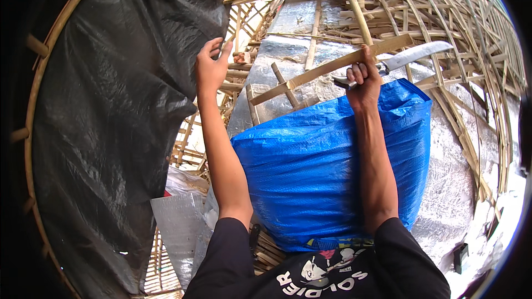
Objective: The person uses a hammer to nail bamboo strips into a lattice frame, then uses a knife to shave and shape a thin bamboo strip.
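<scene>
My right hand (363, 80) is closed around the dark handle of a large knife, its broad curved blade (418, 54) pointing to the right. A flat bamboo strip (327, 70) runs slantwise behind or against the fingers of that hand; I cannot tell whether they grip it too. One finger sticks up across the strip. My left hand (212, 66) is raised beside the black sheet, fingers apart and holding nothing. Across my lap lies a blue woven plastic sheet or sack (310, 171), under my right forearm.
Black plastic sheeting (111, 133) hangs at the left along a bamboo pole. Many split bamboo strips (443, 5) are heaped at the far right. A bamboo lattice (185, 144) shows beneath the left forearm, and a grey flat panel (174, 232) sits at the lower left.
</scene>
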Demonstrator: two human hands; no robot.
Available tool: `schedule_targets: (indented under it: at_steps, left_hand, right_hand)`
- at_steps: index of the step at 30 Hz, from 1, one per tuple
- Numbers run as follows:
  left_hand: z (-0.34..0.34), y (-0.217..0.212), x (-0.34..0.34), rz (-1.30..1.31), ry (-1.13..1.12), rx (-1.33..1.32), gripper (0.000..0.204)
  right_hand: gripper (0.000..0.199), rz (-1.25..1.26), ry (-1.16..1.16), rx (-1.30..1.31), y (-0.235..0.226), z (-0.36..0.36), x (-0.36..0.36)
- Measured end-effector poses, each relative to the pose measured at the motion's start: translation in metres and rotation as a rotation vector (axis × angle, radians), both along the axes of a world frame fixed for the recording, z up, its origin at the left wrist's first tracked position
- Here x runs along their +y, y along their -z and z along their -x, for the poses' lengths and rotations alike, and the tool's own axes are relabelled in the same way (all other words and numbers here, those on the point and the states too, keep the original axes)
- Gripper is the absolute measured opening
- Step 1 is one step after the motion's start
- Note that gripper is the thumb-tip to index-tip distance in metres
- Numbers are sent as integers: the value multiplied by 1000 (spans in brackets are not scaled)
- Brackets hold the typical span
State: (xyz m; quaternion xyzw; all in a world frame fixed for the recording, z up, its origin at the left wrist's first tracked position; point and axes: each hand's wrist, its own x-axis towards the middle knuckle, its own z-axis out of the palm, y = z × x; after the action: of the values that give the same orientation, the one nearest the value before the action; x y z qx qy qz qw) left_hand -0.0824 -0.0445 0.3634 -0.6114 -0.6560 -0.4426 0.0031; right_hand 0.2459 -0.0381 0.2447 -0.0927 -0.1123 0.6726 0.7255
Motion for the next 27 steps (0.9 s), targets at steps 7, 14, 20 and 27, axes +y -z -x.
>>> schedule_targets:
  at_steps: [7, 14, 20, 27]
  left_hand:
    - [-164, 22, 15, 345, 529, 380, 51]
    - [-207, 33, 31, 641, 626, 230, 42]
    - [-204, 31, 38, 652, 629, 91, 39]
    - [-227, 34, 38, 798, 680, -41, 43]
  right_hand:
    - [20, -38, -144, 29, -2, -18, 12]
    - [17, -57, -137, 12, 8, -50, 26]
    - [22, -51, -179, 83, 10, -68, 30]
    - [26, -65, -229, 102, 10, -77, 35]
